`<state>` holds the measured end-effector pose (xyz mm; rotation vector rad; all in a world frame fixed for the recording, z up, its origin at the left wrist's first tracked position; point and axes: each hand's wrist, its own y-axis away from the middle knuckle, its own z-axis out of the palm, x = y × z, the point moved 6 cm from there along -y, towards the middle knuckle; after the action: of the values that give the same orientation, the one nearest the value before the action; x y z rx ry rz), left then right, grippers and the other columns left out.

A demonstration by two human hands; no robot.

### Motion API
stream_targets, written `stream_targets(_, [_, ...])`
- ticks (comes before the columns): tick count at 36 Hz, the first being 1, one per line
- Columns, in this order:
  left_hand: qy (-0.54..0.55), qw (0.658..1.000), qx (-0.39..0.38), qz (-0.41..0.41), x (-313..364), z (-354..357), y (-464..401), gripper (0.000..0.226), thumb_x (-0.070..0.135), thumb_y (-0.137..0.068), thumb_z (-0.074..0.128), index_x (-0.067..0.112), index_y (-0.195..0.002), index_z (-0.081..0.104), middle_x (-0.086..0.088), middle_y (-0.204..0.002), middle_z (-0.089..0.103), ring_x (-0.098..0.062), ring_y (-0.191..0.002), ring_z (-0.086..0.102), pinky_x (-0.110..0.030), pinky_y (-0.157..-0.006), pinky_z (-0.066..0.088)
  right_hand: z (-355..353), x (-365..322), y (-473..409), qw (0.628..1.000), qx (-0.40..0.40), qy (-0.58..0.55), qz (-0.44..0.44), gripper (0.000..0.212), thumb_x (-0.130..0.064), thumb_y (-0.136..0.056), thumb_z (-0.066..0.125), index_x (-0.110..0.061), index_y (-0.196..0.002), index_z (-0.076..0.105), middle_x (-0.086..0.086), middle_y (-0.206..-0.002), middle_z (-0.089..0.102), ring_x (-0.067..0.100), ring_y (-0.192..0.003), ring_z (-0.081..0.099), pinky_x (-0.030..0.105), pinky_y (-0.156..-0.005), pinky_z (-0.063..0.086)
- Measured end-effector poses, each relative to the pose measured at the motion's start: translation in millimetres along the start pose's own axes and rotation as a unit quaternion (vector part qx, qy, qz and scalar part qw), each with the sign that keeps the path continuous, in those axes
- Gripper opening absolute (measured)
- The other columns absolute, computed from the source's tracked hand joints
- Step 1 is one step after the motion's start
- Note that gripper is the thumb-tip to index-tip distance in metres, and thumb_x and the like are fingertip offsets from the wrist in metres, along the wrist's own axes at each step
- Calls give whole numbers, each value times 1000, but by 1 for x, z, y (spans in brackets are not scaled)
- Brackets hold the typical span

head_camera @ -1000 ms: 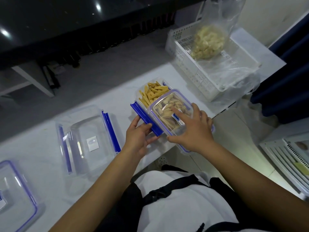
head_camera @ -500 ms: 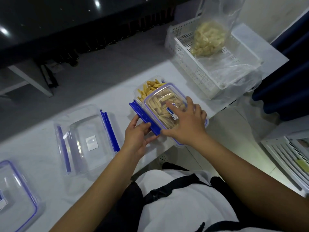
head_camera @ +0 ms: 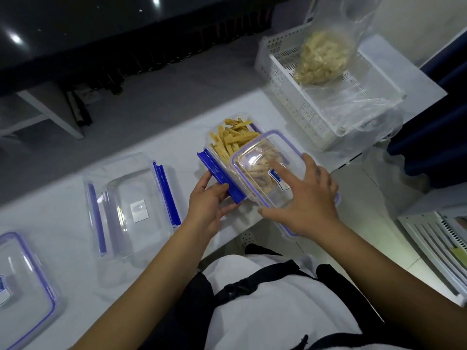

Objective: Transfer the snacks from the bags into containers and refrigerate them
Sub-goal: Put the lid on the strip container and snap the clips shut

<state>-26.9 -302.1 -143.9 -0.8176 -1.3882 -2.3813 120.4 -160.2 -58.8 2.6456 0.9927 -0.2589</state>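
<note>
Near the table (head_camera: pixel 75 198) edge: a clear container (head_camera: pixel 227 145) of yellow snack sticks (head_camera: pixel 235 140), half covered by a clear lid (head_camera: pixel 262 168) pressed under the spread right hand (head_camera: pixel 303 198). Blue side clip (head_camera: pixel 219 176) pinched by the left hand (head_camera: pixel 207 200). Alongside: an empty container (head_camera: pixel 131 205), a spare lid (head_camera: pixel 22 286), and a white basket (head_camera: pixel 316 97) holding a bag of pale snacks (head_camera: pixel 323 56).

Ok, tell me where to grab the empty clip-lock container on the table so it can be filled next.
Take the empty container by its two short ends, coming down from above. Its long sides carry blue clip flaps splayed outward, which would likely swing under a grip, while the short ends look like plain rigid rim. It sits upright and open, with bare table around it.
</note>
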Motion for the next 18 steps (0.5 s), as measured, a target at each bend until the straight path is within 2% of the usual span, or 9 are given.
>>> stream_targets(3, [-7,1000,-5,0,-1,1,0,55,8,-95,66,32,-141,51,-8,-111,77,-31,-99,76,-55,-86,60,5,0,2,1000,-15,18,-8,104,-89,-51,52,-64,-145,13,0,-164,-1,38,-145,9,56,-116,11])
stream_targets(7, [-8,1000,5,2,-2,1,1,53,7,-97,64,32,-142,50,-10,-115,75,-30,-98,76,-53,-84,61,15,-11,-17,999,-33,29,-13,103,-87,-58,59,-62,-147,15,4,-165,-4,41,-146,8,56,-115,11])
stream_targets(12, [-9,1000,17,3,-1,2,3,56,5,-98,61,31,-146,47,-11,-119,73,-29,-98,76,-50,-83,62,13,-22,-35,1000,-19,22,-2,107,-90,-50,51,-58,-147,20,7,-165,-1,42,-145,10,56,-115,11])
stream_targets(18, [-2,1000,14,2,0,3,6,57,5,-98,61,31,-147,47,-11,-120,73,-29,-99,75,-53,-86,61,9,-19,-40,999,-27,18,-4,107,-89,-46,46,-56,-146,26,6,-165,0,41,-146,10,56,-115,12])
